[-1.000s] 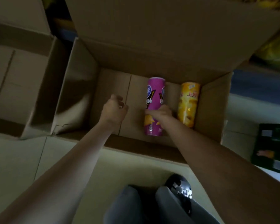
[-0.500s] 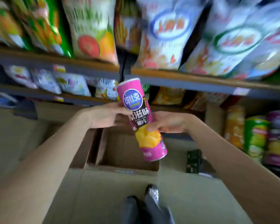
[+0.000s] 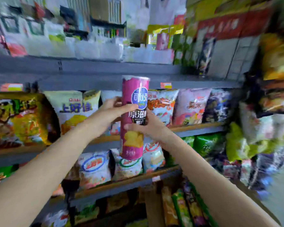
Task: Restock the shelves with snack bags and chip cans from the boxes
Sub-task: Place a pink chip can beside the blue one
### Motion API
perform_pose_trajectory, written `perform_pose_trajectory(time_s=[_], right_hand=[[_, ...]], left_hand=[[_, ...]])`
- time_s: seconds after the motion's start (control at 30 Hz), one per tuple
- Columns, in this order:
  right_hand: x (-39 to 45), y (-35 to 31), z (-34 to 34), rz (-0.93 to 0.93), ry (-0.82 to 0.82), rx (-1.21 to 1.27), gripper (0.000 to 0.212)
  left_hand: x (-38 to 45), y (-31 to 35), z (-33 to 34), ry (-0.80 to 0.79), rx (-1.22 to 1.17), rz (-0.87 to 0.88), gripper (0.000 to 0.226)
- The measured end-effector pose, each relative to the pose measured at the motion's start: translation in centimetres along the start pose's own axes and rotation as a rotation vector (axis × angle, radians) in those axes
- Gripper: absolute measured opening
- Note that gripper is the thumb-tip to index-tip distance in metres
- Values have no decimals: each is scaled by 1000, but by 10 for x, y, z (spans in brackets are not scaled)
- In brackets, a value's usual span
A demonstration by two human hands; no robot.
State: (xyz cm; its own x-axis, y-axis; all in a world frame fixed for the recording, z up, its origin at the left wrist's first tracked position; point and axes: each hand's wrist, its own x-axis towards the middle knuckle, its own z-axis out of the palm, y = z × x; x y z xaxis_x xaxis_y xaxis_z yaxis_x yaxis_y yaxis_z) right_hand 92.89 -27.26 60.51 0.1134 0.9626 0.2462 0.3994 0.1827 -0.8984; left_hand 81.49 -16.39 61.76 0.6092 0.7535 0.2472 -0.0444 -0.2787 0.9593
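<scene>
Pink chip can (image 3: 134, 118) is now up at shelf height, upright, where a second ago it was lying in the box. You're gripping it with both hands: left hand (image 3: 112, 110) wrapping the upper half, right hand (image 3: 148, 127) curling round the middle. It's hovering in front of the snack bags (image 3: 161, 105), not resting on any shelf (image 3: 195, 128). Chip cans (image 3: 184, 208) are standing lower right, so you're likely needing to bring it down there.

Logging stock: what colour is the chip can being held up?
Pink-magenta chip can, yellow chips pictured on it; head view.
</scene>
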Motion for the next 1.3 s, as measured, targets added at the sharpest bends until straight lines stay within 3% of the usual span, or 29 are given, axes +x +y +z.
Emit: perform_pose_trajectory(time_s=[0.07, 0.17, 0.33, 0.47, 0.63, 0.77, 0.97, 1.1, 1.3], right_hand=[[-4, -8, -33, 0, 159, -64, 30], [-3, -14, -90, 16, 379, -76, 23], [28, -13, -206, 6, 742, -81, 68], [60, -8, -304, 21, 886, -189, 62], [112, 24, -399, 105, 893, -225, 71], [152, 43, -430, 117, 815, -236, 64], [214, 53, -424, 106, 693, -278, 77], [244, 57, -423, 143, 700, -349, 88], [260, 65, -418, 211, 626, -462, 87]], left_hand=[[11, 18, 25, 4, 25, 24, 55], [31, 48, 71, 40, -4, 105, 20], [79, 56, 123, 161, 237, 233, 20], [126, 66, 168, 131, 493, 367, 28], [182, 73, 215, 78, 690, 411, 30], [212, 63, 235, 62, 786, 385, 29], [244, 61, 231, 259, 848, 206, 16], [252, 63, 221, 375, 793, 86, 13], [250, 51, 222, 384, 814, 185, 13]])
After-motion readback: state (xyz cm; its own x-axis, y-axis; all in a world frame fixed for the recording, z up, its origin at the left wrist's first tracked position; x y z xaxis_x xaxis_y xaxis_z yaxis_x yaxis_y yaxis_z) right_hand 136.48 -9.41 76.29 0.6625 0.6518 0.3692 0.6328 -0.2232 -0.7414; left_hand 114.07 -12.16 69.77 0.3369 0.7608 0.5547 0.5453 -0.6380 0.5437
